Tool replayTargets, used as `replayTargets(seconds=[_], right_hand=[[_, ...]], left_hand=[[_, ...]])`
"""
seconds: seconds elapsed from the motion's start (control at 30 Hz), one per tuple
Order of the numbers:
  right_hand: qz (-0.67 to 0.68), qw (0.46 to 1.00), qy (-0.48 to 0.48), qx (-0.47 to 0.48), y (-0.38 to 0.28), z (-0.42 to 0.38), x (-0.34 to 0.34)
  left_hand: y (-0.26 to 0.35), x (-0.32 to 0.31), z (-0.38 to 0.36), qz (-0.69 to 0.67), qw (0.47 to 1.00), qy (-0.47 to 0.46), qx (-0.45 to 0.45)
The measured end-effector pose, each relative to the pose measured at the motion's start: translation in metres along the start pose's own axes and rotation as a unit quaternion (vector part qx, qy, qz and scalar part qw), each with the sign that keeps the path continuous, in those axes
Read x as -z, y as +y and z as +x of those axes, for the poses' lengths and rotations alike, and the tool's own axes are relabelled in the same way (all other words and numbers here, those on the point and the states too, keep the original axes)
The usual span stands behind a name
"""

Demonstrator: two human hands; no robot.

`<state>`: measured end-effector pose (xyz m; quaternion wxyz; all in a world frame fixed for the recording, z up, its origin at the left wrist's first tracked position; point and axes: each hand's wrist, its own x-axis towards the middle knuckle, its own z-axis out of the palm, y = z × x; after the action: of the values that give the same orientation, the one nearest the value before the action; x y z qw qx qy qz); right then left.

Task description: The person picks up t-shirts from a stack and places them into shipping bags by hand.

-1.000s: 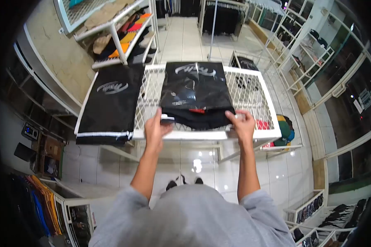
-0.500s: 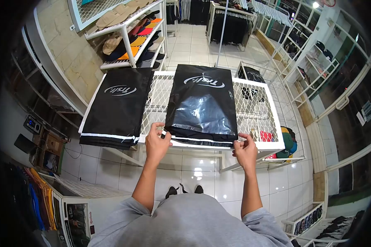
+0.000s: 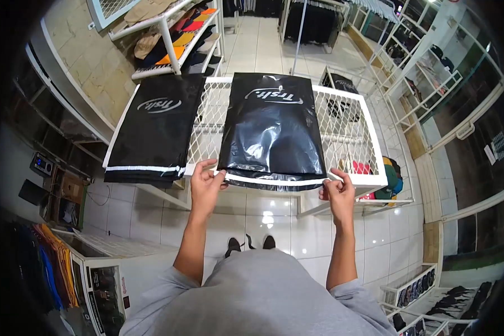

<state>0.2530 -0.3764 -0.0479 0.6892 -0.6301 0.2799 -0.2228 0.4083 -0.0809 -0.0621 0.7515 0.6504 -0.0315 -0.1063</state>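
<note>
Our L hand [image 3: 205,191] and R hand [image 3: 340,196] were each clamped at a near corner of a glossy black rectangular plastic bag [image 3: 271,123] w/ a white curved logo [image 3: 275,97], thumbs against fingers. The bag lay flat on the R-centre part of a white metal mesh-top table [image 3: 371,180]. Its long axis ran away from us, far end tipped slightly L, logo up at that far end; the near end, w/ a narrow white strip [image 3: 274,182], faced us and covered part of the table's front rail. The strip sagged a bit toward us btw. the hands.

We had both forearms reaching fwd. from short grey sleeves [image 3: 357,294], approx. mirrored, wrists raised, L forefinger pointing out past the corner, R fingers curled.

On the table's L side, well clear of our hands, was a matte-looking black rectangular bag stack [image 3: 154,120], long axis also running away, w/ a white near-end strip. Below us we had our dark shoes [image 3: 269,242] on shiny white floor tiles [image 3: 341,249]. Beyond, L: a white tiered rack of coloured caps [image 3: 185,36]; farther back, a rack of dark hanging clothes [image 3: 312,23].
</note>
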Motion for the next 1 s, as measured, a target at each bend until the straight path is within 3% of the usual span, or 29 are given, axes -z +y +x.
replayTargets(seconds=[0.13, 0.2, 0.3, 0.47, 0.53, 0.67, 0.73, 0.8, 0.87, 0.93, 1.0], right_hand=[[-0.031, 0.999, -0.025, -0.019, 0.009, -0.016, -0.002], [-0.105, 0.994, 0.022, 0.003, 0.002, -0.019, -0.01], [-0.157, 0.985, 0.071, 0.006, 0.003, -0.009, -0.02], [-0.081, 0.994, 0.032, 0.069, 0.009, -0.005, -0.009], [-0.009, 0.997, 0.022, 0.072, 0.012, -0.019, 0.002], [-0.098, 0.987, 0.101, 0.078, 0.024, -0.024, 0.004], [-0.097, 0.99, 0.098, 0.034, 0.019, -0.025, -0.007], [0.037, 0.999, 0.03, 0.004, 0.021, -0.026, -0.013], [0.078, 0.997, 0.028, -0.013, 0.018, -0.036, -0.01], [0.05, 0.996, -0.021, -0.074, 0.011, -0.047, 0.006], [0.031, 0.994, -0.027, -0.102, 0.018, -0.045, 0.008]], left_hand=[[0.01, -0.005, -0.018, 0.01, 1.0, -0.007, 0.011], [0.008, -0.004, -0.01, 0.002, 0.999, 0.002, 0.041], [0.013, -0.012, -0.009, 0.137, 0.989, 0.059, -0.024], [-0.016, -0.014, -0.006, 0.074, 0.99, 0.071, -0.1], [-0.011, -0.008, -0.024, -0.039, 0.999, 0.026, -0.021], [-0.017, 0.005, -0.028, -0.049, 0.994, -0.007, 0.093], [-0.011, 0.0, -0.028, -0.051, 0.993, -0.024, 0.108], [-0.023, 0.002, -0.025, -0.139, 0.98, -0.069, 0.121], [-0.025, 0.017, -0.024, -0.116, 0.976, -0.127, 0.136], [-0.01, 0.026, -0.026, -0.173, 0.94, -0.18, 0.231], [-0.011, 0.023, -0.018, -0.191, 0.934, -0.177, 0.247]])
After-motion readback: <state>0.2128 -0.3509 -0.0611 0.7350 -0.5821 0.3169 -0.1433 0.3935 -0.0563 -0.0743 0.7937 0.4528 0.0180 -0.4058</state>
